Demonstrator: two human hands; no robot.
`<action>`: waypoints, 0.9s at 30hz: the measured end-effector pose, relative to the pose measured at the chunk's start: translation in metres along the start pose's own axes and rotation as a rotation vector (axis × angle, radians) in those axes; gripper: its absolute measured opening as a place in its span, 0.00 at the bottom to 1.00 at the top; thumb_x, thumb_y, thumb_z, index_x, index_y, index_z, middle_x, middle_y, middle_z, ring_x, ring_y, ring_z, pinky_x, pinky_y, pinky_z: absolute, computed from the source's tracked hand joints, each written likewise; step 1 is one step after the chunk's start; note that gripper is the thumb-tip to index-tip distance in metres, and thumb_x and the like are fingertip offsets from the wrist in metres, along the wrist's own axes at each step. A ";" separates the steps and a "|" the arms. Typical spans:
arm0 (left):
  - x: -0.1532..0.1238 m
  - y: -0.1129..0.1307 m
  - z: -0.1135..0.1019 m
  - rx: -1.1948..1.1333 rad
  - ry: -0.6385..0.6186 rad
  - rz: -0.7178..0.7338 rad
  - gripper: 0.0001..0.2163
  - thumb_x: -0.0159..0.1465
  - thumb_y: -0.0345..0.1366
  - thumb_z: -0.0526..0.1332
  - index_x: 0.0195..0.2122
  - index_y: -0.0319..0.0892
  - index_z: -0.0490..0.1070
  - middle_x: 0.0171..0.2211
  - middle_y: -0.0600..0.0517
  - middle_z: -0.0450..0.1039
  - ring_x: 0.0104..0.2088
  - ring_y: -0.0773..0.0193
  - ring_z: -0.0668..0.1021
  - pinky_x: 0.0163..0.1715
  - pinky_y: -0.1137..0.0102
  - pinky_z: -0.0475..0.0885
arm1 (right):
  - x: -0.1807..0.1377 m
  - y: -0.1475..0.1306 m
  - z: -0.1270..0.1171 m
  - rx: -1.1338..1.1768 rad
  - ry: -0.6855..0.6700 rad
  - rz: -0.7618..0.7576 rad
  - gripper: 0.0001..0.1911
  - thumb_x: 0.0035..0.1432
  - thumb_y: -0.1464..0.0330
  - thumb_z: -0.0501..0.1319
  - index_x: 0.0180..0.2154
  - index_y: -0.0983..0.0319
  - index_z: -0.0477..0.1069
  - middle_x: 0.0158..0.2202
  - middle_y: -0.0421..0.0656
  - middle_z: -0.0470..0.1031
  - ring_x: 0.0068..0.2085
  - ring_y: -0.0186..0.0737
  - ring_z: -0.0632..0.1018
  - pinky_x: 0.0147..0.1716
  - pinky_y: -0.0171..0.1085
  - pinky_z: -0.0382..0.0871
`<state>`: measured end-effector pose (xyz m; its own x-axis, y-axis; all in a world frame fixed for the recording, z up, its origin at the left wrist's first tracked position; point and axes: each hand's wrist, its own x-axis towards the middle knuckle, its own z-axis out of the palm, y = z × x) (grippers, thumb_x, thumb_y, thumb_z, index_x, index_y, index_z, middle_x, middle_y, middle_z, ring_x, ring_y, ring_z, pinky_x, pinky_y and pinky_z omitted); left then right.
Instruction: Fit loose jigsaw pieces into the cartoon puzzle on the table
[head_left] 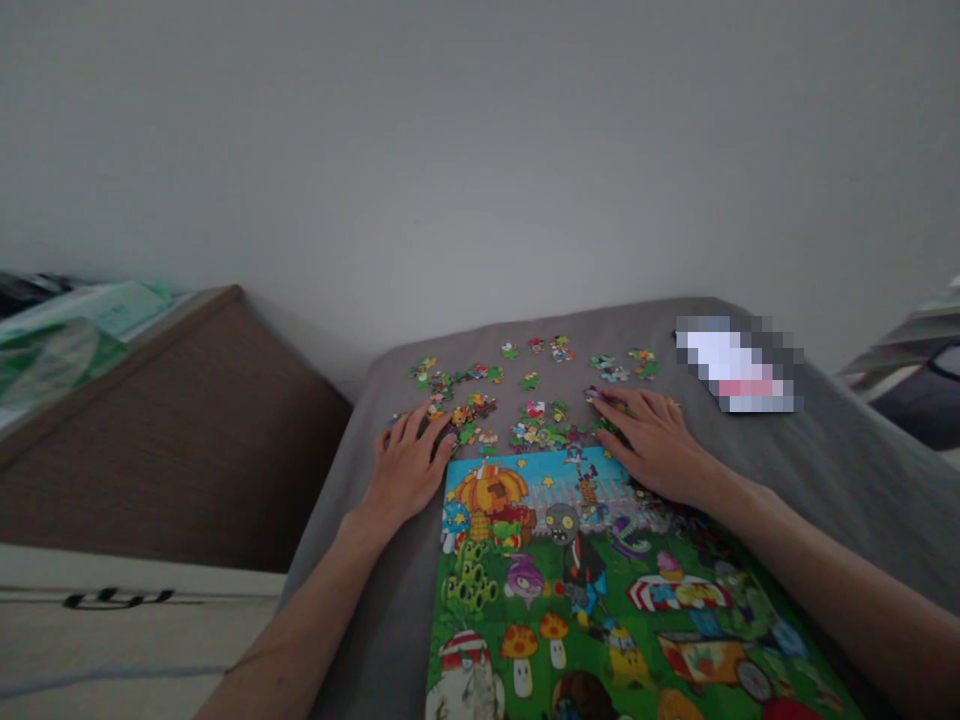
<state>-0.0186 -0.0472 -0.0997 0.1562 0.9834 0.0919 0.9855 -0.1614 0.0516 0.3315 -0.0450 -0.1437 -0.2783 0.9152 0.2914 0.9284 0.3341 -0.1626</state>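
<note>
A colourful picture sheet (536,600) with cartoon plants and zombies lies nearest me on the grey cloth. Beyond its far edge, loose jigsaw puzzle pieces (547,435) are scattered in small clusters. My left hand (409,460) lies at the sheet's upper left corner, fingers spread over the pieces on that side. On the opposite side, my right hand (649,440) stretches across the sheet's upper right corner, its fingers apart and the tips touching pieces. Neither hand visibly grips anything. Some pieces are partly hidden under the fingers.
A phone (739,365) with a blurred screen lies at the back right of the grey cloth (795,470). To the left stands a brown wooden cabinet side (165,430), with a drawer handle (120,598) below it. A plain wall (480,170) rises behind.
</note>
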 end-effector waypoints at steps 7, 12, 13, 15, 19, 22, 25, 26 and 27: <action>0.002 -0.003 -0.001 -0.038 -0.018 0.001 0.22 0.77 0.44 0.46 0.66 0.50 0.69 0.70 0.44 0.63 0.69 0.46 0.66 0.64 0.44 0.62 | 0.001 -0.003 -0.003 0.010 0.004 -0.010 0.25 0.71 0.60 0.50 0.63 0.59 0.72 0.64 0.54 0.71 0.62 0.63 0.71 0.59 0.67 0.66; 0.003 -0.009 -0.003 -0.062 -0.039 -0.004 0.22 0.77 0.45 0.45 0.66 0.51 0.69 0.70 0.45 0.64 0.69 0.47 0.67 0.65 0.43 0.62 | 0.002 -0.005 -0.006 0.014 -0.011 -0.003 0.25 0.71 0.61 0.51 0.63 0.58 0.72 0.64 0.54 0.71 0.62 0.63 0.70 0.59 0.66 0.66; 0.004 -0.010 -0.003 -0.064 -0.046 -0.008 0.22 0.77 0.44 0.45 0.66 0.50 0.68 0.71 0.45 0.63 0.70 0.46 0.66 0.65 0.43 0.61 | 0.002 -0.005 -0.007 0.013 -0.015 -0.001 0.25 0.71 0.61 0.51 0.63 0.58 0.72 0.65 0.54 0.71 0.62 0.63 0.70 0.59 0.65 0.66; 0.008 -0.013 -0.002 -0.069 -0.057 -0.014 0.21 0.77 0.44 0.45 0.65 0.50 0.68 0.71 0.45 0.62 0.71 0.46 0.64 0.65 0.41 0.60 | 0.003 -0.006 -0.008 0.014 -0.021 0.000 0.25 0.71 0.61 0.51 0.63 0.59 0.71 0.65 0.54 0.71 0.62 0.63 0.70 0.60 0.64 0.66; 0.021 -0.016 0.001 -0.064 -0.044 -0.033 0.17 0.77 0.41 0.47 0.60 0.46 0.70 0.67 0.44 0.68 0.69 0.47 0.67 0.65 0.44 0.62 | 0.003 -0.006 -0.009 0.027 -0.029 -0.009 0.26 0.71 0.62 0.51 0.64 0.63 0.71 0.66 0.55 0.70 0.63 0.63 0.69 0.60 0.64 0.66; 0.035 -0.018 0.001 -0.053 -0.010 -0.048 0.15 0.76 0.41 0.54 0.59 0.42 0.70 0.59 0.43 0.75 0.60 0.50 0.76 0.62 0.47 0.67 | 0.003 -0.006 -0.010 0.035 -0.034 -0.015 0.26 0.71 0.62 0.51 0.63 0.63 0.71 0.66 0.55 0.70 0.63 0.63 0.69 0.59 0.63 0.66; 0.053 -0.023 -0.002 -0.030 0.044 -0.064 0.18 0.73 0.43 0.63 0.59 0.40 0.71 0.58 0.43 0.73 0.55 0.51 0.78 0.56 0.49 0.75 | 0.003 -0.007 -0.012 0.037 -0.041 -0.014 0.25 0.72 0.62 0.51 0.63 0.63 0.72 0.66 0.55 0.70 0.63 0.63 0.69 0.59 0.61 0.66; 0.060 -0.026 -0.004 -0.020 0.060 -0.070 0.19 0.72 0.43 0.64 0.60 0.41 0.70 0.58 0.43 0.73 0.54 0.51 0.78 0.54 0.50 0.76 | 0.003 -0.007 -0.013 0.037 -0.044 -0.012 0.25 0.72 0.63 0.51 0.63 0.62 0.72 0.66 0.55 0.70 0.63 0.63 0.69 0.60 0.61 0.65; 0.067 -0.030 -0.006 -0.007 0.071 -0.076 0.19 0.72 0.43 0.64 0.60 0.41 0.70 0.58 0.43 0.72 0.54 0.51 0.78 0.54 0.50 0.77 | 0.003 -0.008 -0.014 0.037 -0.049 -0.011 0.25 0.72 0.63 0.51 0.64 0.62 0.71 0.66 0.55 0.70 0.64 0.62 0.69 0.60 0.61 0.65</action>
<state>-0.0384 0.0232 -0.0889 0.0760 0.9846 0.1572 0.9938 -0.0876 0.0679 0.3266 -0.0477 -0.1287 -0.3012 0.9209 0.2475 0.9156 0.3518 -0.1946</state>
